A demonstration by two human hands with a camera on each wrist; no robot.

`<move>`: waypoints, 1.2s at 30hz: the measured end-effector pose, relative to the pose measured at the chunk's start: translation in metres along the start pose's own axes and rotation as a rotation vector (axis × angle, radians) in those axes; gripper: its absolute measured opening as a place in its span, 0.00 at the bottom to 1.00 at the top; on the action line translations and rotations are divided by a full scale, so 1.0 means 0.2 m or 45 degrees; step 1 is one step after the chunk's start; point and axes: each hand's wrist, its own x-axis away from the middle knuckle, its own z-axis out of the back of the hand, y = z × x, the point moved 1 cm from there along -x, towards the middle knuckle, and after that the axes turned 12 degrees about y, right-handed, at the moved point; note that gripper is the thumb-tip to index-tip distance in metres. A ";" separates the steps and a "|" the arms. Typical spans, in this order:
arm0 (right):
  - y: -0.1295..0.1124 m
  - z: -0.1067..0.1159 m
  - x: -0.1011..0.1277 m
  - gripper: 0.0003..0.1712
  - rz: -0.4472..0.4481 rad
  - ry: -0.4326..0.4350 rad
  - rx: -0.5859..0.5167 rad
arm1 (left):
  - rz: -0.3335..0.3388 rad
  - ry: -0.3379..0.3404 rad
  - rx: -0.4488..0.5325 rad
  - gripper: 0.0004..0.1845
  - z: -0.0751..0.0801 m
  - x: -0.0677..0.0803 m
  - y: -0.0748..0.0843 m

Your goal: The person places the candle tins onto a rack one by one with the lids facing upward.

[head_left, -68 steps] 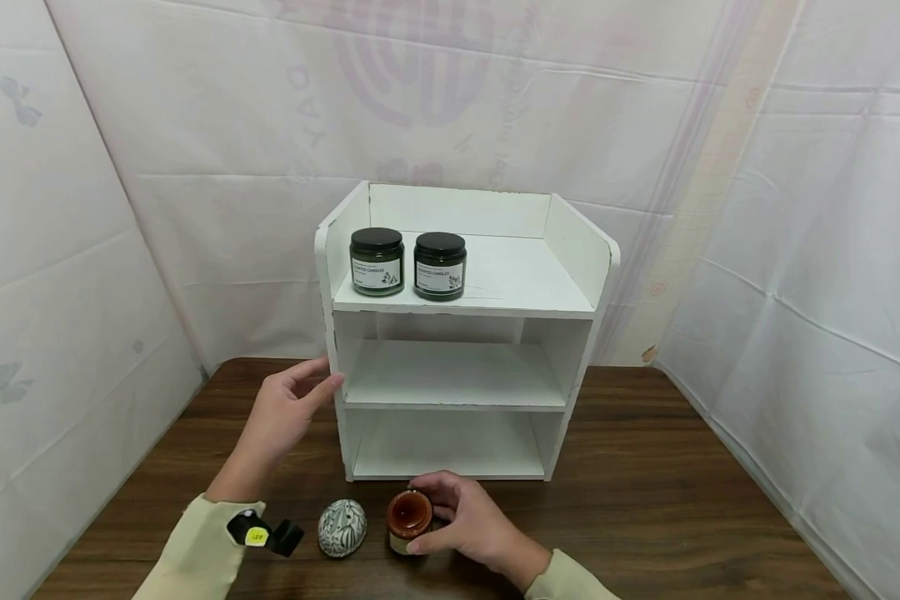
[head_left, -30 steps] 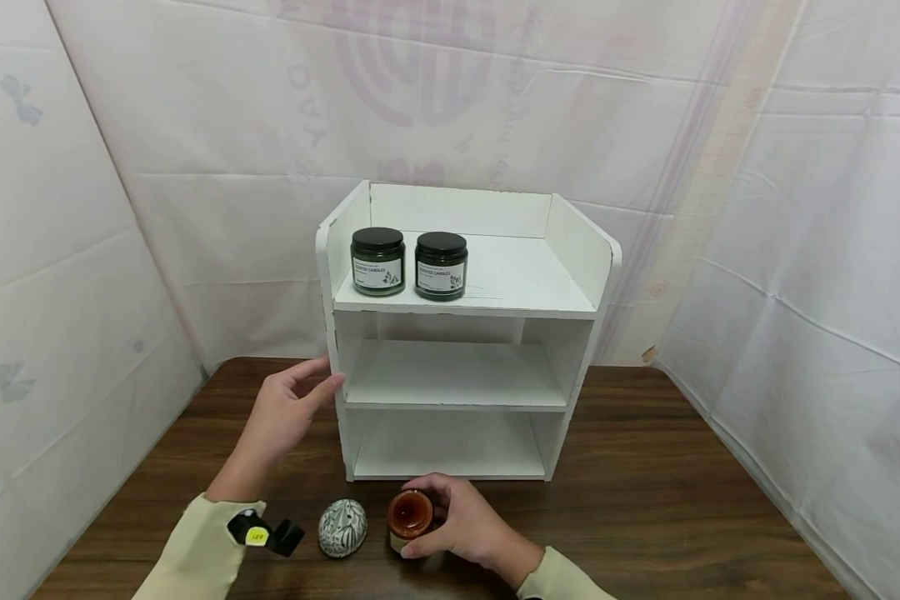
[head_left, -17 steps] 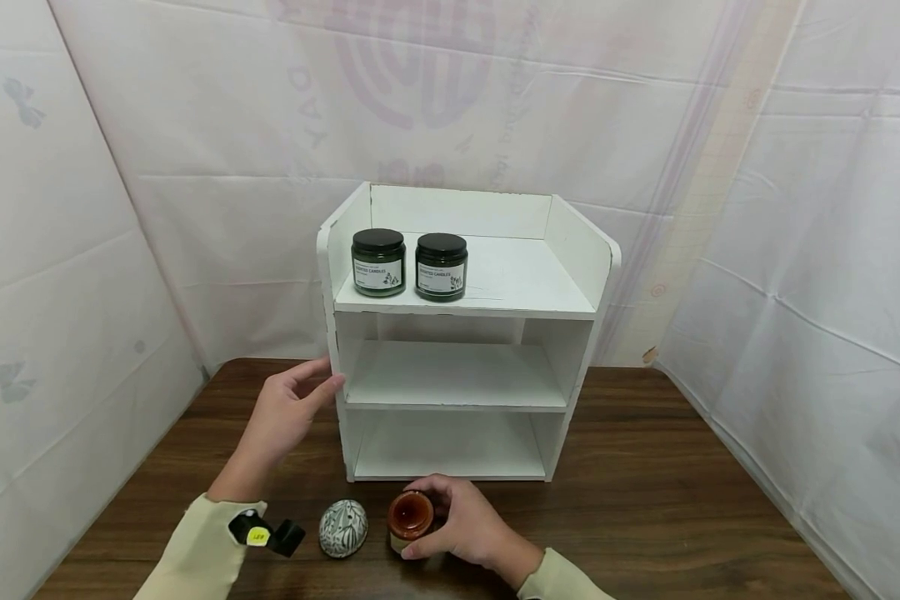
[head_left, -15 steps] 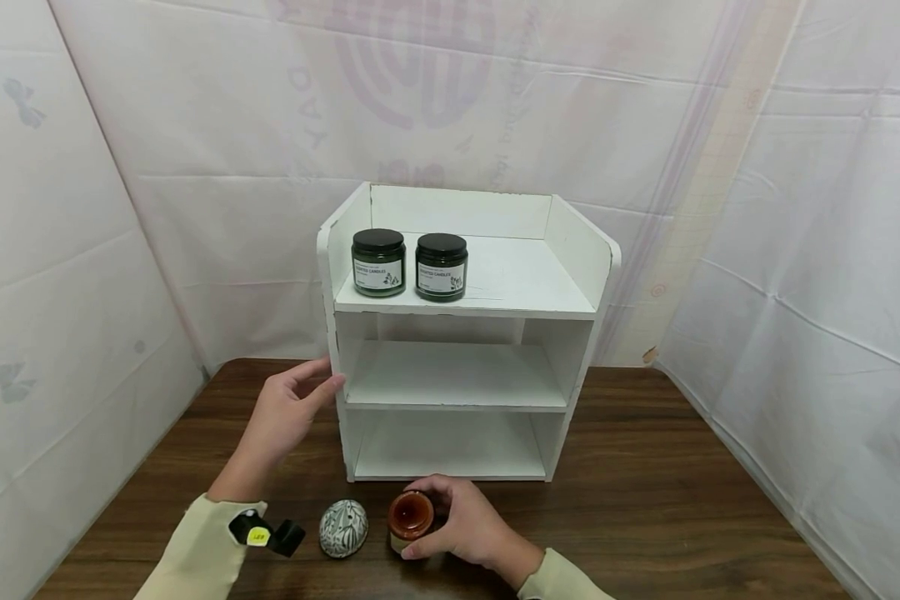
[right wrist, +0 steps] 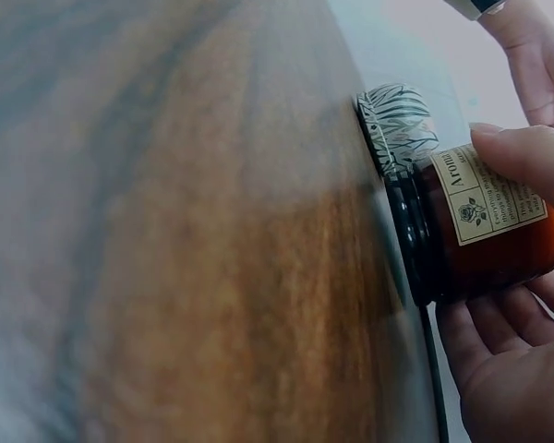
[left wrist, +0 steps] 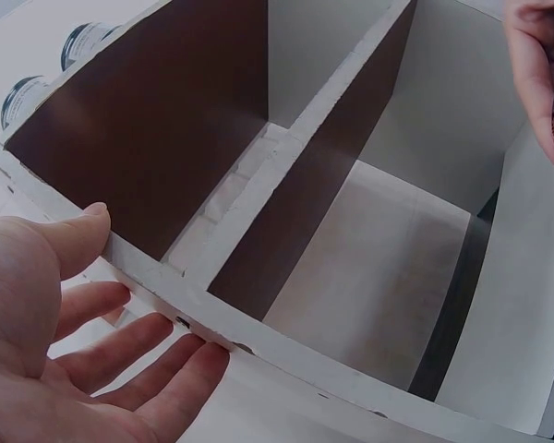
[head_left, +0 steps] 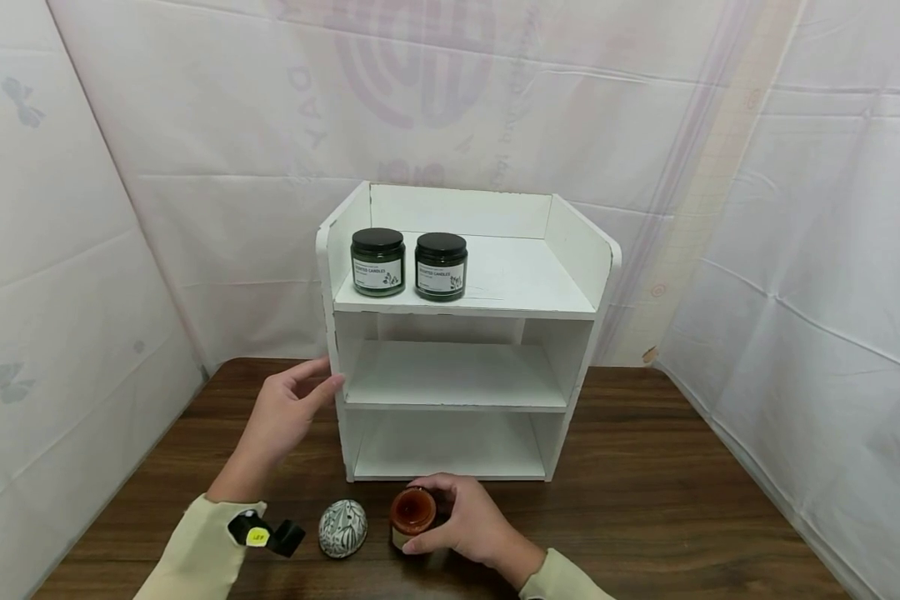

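Observation:
My right hand (head_left: 474,523) grips an amber glass candle jar (head_left: 412,510) at the table's front. In the right wrist view the jar is upside down, its black lid (right wrist: 419,242) close over the table and its cream label reading "Aroma". To its left lies a small domed thing with a black-and-white leaf pattern (head_left: 342,529). My left hand (head_left: 288,406) touches the left side panel of a white shelf unit (head_left: 453,373). In the left wrist view its thumb rests on the panel's front edge, and its loosely extended fingers lie against the outer side.
Two dark green scented-candle jars, a left one (head_left: 378,262) and a right one (head_left: 441,267), stand on the top shelf with black lids on. The brown wooden table (head_left: 667,492) is bordered by white cloth walls (head_left: 802,250) on three sides.
My right hand has shifted the amber jar very slightly to the right and toward the shelf unit. My left hand stays at the side panel.

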 end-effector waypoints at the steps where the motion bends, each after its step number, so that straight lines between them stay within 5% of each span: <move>1: 0.00 0.00 0.00 0.34 0.002 0.003 -0.004 | -0.002 0.000 0.002 0.33 0.00 0.00 0.00; 36: -0.03 0.02 0.02 0.33 -0.008 0.069 -0.106 | 0.002 -0.003 -0.016 0.34 0.00 -0.01 -0.02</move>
